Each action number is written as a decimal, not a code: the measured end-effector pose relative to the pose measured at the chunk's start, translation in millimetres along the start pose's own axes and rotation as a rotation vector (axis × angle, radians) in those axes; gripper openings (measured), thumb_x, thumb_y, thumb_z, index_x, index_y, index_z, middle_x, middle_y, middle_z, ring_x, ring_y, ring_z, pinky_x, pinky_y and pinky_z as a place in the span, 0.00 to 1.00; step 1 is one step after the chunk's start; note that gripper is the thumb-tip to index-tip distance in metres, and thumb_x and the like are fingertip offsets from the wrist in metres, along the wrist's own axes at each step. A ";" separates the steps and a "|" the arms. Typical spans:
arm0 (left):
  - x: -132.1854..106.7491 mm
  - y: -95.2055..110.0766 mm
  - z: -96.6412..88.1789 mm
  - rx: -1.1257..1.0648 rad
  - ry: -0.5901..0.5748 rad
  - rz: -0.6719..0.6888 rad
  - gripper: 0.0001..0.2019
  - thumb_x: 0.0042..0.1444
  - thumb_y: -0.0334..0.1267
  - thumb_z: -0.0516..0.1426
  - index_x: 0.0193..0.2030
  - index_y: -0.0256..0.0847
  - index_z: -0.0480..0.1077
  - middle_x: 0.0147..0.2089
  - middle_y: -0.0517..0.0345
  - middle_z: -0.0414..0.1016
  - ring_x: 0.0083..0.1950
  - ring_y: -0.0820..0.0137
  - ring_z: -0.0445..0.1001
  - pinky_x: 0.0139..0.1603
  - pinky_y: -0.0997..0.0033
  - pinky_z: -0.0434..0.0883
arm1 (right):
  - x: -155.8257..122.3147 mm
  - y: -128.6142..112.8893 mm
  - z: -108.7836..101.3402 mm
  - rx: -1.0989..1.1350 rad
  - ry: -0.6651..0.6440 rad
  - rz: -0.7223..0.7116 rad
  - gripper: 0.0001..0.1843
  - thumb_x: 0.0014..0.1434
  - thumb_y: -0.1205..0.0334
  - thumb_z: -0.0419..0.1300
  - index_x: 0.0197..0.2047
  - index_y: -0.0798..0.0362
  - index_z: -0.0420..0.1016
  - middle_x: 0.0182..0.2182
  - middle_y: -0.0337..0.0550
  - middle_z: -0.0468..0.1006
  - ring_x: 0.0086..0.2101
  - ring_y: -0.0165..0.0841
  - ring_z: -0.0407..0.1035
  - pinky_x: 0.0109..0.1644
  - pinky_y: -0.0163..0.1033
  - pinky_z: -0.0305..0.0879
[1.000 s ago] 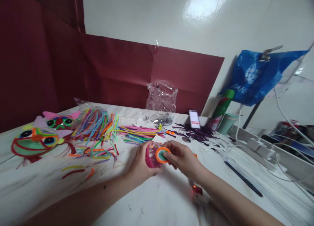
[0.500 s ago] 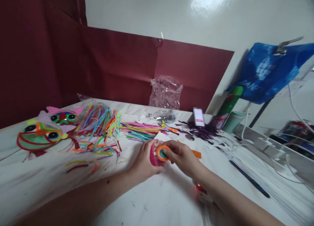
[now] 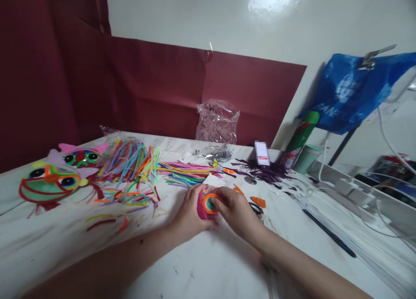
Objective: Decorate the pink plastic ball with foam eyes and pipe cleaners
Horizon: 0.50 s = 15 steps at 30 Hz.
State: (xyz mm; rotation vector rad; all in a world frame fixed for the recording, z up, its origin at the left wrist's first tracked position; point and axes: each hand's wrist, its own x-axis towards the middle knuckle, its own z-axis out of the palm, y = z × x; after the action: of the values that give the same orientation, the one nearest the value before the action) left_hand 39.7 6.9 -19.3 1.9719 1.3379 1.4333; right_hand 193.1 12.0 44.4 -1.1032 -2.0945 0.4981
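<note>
My left hand (image 3: 190, 210) is wrapped around the far and left side of a small rounded craft piece covered in magenta strands (image 3: 200, 211). Against its right part sits a disc of coiled rings (image 3: 206, 200), orange outside and pale to blue-green within. With bent fingers and thumb, my right hand (image 3: 235, 209) presses the disc at its middle and right edge. My fingers hide much of the craft piece's back. Just beyond my right wrist lie dark loops like scissor handles (image 3: 256, 208), partly covered, and an orange fuzzy piece (image 3: 258, 201).
Two colourful face masks (image 3: 52, 184) lie at the left. Bundles of pipe cleaners (image 3: 126, 160) and cut bits (image 3: 123, 198) spread across the table. Purple strands (image 3: 269, 171), a clear plastic bag (image 3: 217, 125), a green cup (image 3: 308, 158), a dark pen-like stick (image 3: 328, 232) and a power strip (image 3: 354, 193) stand around.
My right hand has moved slightly left and pushed the disc closer over the magenta piece. The dark loops now show beside my wrist. A red light under my forearm is hidden now.
</note>
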 end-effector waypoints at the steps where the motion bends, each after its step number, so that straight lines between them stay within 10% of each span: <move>1: -0.1 0.3 -0.5 -0.005 -0.011 0.005 0.43 0.34 0.33 0.68 0.59 0.43 0.56 0.58 0.47 0.62 0.60 0.52 0.62 0.60 0.49 0.63 | -0.2 -0.2 -0.2 -0.008 -0.004 -0.004 0.07 0.57 0.66 0.55 0.36 0.54 0.75 0.31 0.44 0.79 0.30 0.34 0.70 0.35 0.37 0.64; 15: 2.0 -3.1 -4.9 -0.136 -0.063 -0.012 0.43 0.33 0.33 0.69 0.58 0.43 0.57 0.59 0.45 0.60 0.61 0.51 0.62 0.60 0.49 0.62 | -0.8 3.1 -2.1 -0.081 -0.004 -0.036 0.07 0.56 0.68 0.56 0.36 0.54 0.75 0.29 0.43 0.77 0.29 0.34 0.70 0.34 0.36 0.64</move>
State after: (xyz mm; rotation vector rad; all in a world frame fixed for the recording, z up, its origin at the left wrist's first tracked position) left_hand 34.0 8.9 -18.4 1.9021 1.1904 1.4056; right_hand 196.7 13.1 43.6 -1.1087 -2.1507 0.4014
